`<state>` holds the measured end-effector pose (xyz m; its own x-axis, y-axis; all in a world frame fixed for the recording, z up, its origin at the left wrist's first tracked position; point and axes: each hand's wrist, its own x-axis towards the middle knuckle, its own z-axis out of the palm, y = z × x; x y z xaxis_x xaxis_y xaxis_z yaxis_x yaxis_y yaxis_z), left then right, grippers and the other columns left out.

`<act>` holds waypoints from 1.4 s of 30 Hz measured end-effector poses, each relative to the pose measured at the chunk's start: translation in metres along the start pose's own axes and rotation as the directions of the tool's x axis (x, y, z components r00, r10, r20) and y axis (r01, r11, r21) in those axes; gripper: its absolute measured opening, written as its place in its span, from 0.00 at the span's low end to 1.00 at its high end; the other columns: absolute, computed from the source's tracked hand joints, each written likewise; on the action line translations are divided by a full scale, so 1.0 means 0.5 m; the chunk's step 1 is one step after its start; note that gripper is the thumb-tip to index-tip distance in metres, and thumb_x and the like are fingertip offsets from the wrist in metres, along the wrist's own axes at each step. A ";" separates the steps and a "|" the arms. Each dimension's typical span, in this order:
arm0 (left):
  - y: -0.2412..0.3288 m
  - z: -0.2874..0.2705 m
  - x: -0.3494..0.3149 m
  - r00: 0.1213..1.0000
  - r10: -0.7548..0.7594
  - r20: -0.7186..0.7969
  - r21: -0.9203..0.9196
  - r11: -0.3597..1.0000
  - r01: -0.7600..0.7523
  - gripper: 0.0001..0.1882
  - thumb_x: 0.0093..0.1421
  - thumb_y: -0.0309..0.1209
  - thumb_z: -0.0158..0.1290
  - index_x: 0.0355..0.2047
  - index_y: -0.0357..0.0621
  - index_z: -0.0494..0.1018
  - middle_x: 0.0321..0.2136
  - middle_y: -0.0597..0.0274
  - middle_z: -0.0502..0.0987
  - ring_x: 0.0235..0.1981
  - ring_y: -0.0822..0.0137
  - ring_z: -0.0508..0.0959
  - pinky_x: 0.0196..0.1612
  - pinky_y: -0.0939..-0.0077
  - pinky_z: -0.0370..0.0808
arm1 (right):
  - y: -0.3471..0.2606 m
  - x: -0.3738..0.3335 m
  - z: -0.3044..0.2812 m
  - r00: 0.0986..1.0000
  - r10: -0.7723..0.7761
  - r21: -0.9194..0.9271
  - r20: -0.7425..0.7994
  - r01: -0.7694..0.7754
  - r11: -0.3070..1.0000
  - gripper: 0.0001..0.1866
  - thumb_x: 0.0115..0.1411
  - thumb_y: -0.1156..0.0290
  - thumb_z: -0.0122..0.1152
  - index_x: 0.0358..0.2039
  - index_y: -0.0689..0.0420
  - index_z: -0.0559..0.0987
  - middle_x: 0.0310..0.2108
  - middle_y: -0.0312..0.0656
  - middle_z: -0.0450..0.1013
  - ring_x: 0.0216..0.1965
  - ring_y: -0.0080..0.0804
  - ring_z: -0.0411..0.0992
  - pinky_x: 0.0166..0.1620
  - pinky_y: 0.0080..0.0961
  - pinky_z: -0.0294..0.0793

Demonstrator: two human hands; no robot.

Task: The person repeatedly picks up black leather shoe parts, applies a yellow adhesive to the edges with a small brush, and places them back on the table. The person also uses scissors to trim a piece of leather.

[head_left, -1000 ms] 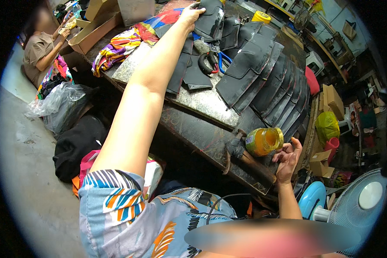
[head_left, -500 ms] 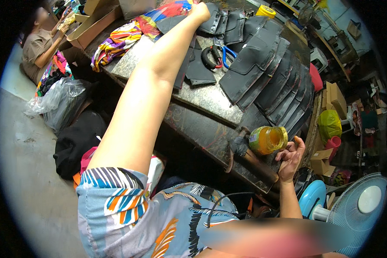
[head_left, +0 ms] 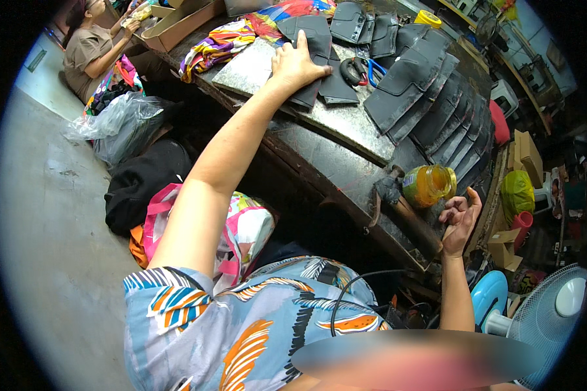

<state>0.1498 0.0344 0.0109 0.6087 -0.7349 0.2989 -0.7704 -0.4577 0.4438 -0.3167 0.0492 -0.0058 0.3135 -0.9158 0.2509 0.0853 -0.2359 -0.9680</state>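
Left hand (head_left: 298, 67) spread atop a black panel (head_left: 317, 40); right hand (head_left: 460, 223) half-curled beside the jar (head_left: 428, 186), its grip unclear.

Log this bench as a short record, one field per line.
Left hand: the left hand, thumb and index finger spread, on a black piece
Right hand: the right hand, fingers partly curled, close to the jar; contact unclear
Jar: open glass jar, yellow-orange contents
Beside jar: hammer
Other pieces: overlapping black pieces, right of the left hand
Between: a black loop handle and a blue loop handle
Surface: speckled slab on a dark table
Nearby: seated co-worker, upper left; fan, lower right
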 end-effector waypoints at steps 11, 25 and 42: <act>0.011 -0.101 -0.107 0.961 0.114 -0.253 -0.406 0.889 -0.213 0.57 0.37 0.52 0.68 0.63 0.42 0.54 0.53 0.40 0.65 0.56 0.46 0.67 0.57 0.59 0.66 | 0.000 -0.001 -0.001 0.999 -0.045 0.022 -0.004 0.045 0.999 0.28 0.66 0.50 0.45 0.58 0.55 0.57 0.31 0.40 0.67 0.22 0.21 0.65 0.28 0.16 0.66; 0.004 -0.091 -0.433 0.907 0.013 0.422 -0.891 0.194 0.412 0.40 0.55 0.31 0.63 0.61 0.33 0.52 0.40 0.55 0.76 0.41 0.70 0.76 0.43 0.77 0.74 | -0.140 0.022 0.028 0.984 -0.120 -0.330 0.133 0.158 0.931 0.15 0.63 0.73 0.53 0.50 0.60 0.75 0.34 0.35 0.70 0.32 0.18 0.68 0.38 0.16 0.70; -0.020 -0.133 -0.449 0.875 0.215 0.433 -0.734 -0.479 0.481 0.20 0.64 0.39 0.49 0.51 0.41 0.69 0.47 0.55 0.76 0.46 0.62 0.78 0.51 0.65 0.75 | -0.247 0.087 0.212 0.749 -0.300 -0.576 0.591 0.651 0.495 0.25 0.56 0.61 0.64 0.55 0.48 0.74 0.47 0.41 0.74 0.51 0.36 0.71 0.54 0.34 0.68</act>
<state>0.0336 0.2372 -0.0042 0.2853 -0.9584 -0.0091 0.8011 0.2333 0.5512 -0.2135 0.0731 0.1249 0.7679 -0.4237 0.4805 -0.2979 -0.9002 -0.3177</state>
